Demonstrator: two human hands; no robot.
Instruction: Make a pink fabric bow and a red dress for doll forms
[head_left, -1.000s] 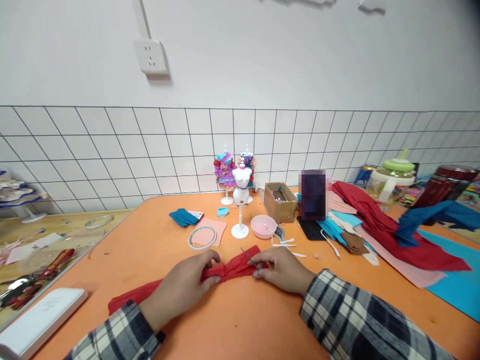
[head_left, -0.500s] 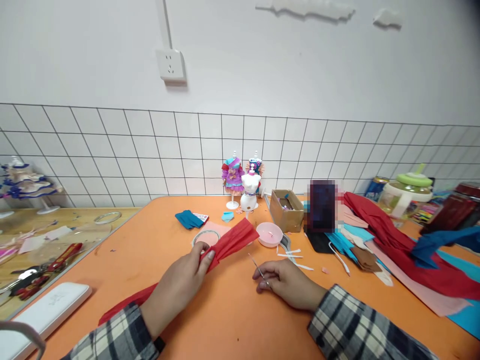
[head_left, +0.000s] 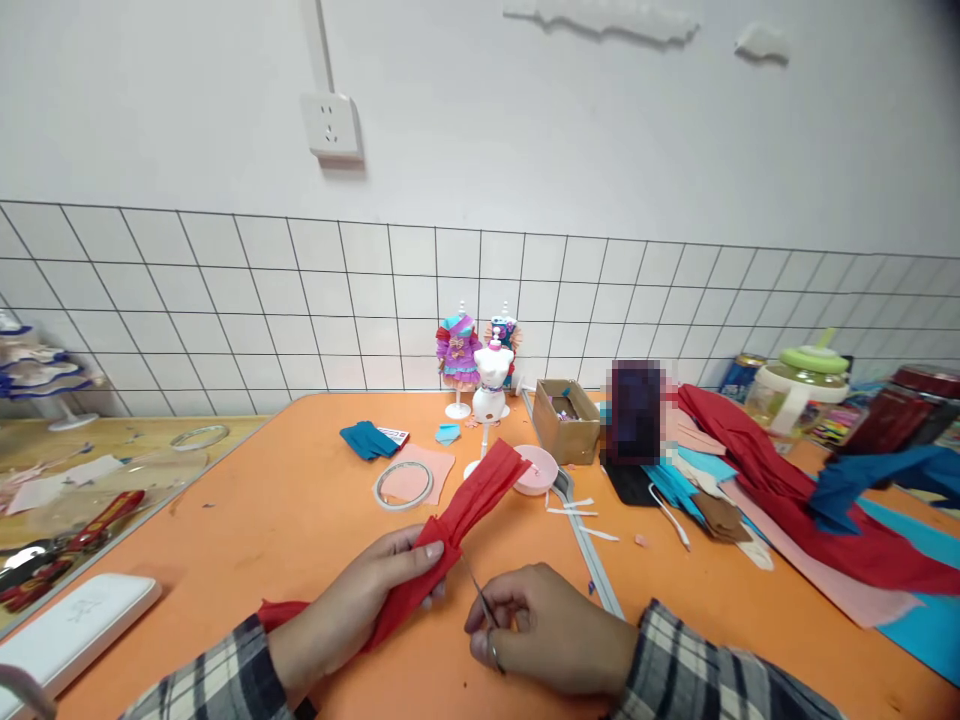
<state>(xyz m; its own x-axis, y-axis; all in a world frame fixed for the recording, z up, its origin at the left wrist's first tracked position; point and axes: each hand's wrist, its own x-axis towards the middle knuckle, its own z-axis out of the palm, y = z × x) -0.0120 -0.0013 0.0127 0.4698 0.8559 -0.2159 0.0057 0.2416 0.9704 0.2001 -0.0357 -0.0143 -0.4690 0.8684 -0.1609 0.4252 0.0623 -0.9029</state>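
Observation:
My left hand (head_left: 360,605) is closed on a gathered strip of red fabric (head_left: 457,520), pinching it where the pleats bunch. The free end fans up and to the right above the orange table (head_left: 300,510). My right hand (head_left: 551,635) is closed on a thin metal needle (head_left: 477,592), whose tip points up-left at the fabric just under my left fingertips. Both sleeves are plaid.
Behind the fabric stand a white mini mannequin (head_left: 489,385) and dressed mannequins (head_left: 457,350), a pink dish (head_left: 537,470), a cardboard box (head_left: 570,420), a ring (head_left: 403,484) and teal cloth (head_left: 367,440). Red, blue and pink fabric (head_left: 780,490) piles at the right. A white case (head_left: 71,625) lies left.
The red fabric was lifted off the table by my left hand and now points up to the right. My right hand drew back with the needle, then brought its tip against the fabric.

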